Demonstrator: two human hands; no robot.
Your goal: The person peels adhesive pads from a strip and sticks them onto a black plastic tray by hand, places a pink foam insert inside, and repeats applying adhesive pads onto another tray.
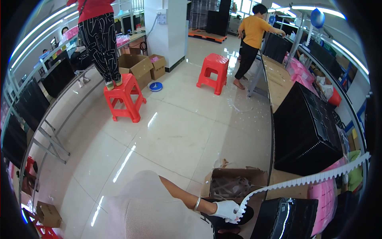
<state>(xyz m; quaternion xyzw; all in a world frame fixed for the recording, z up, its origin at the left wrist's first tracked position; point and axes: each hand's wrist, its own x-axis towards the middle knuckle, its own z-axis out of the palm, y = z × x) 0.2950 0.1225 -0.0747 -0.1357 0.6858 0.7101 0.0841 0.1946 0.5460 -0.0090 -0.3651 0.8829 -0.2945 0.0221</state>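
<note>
My left hand (226, 210), in a white glove with a bangle at the wrist, is closed on one end of a long white notched strip (296, 181). From my fingers the strip curves up and away to the far right edge of the view. Just right of the hand lies a glossy black case (286, 219), partly cut off by the lower edge. Beyond the strip a larger black case (306, 131) rests tilted on the bench. My right hand is not visible.
An open cardboard box (238, 172) with clear plastic scraps stands beside the bench (278, 79). Pink wrapped packages (324, 199) lie along it. Two red stools (126, 92) stand on the tiled floor, one with a person on it. Another person (254, 32) in yellow works farther off.
</note>
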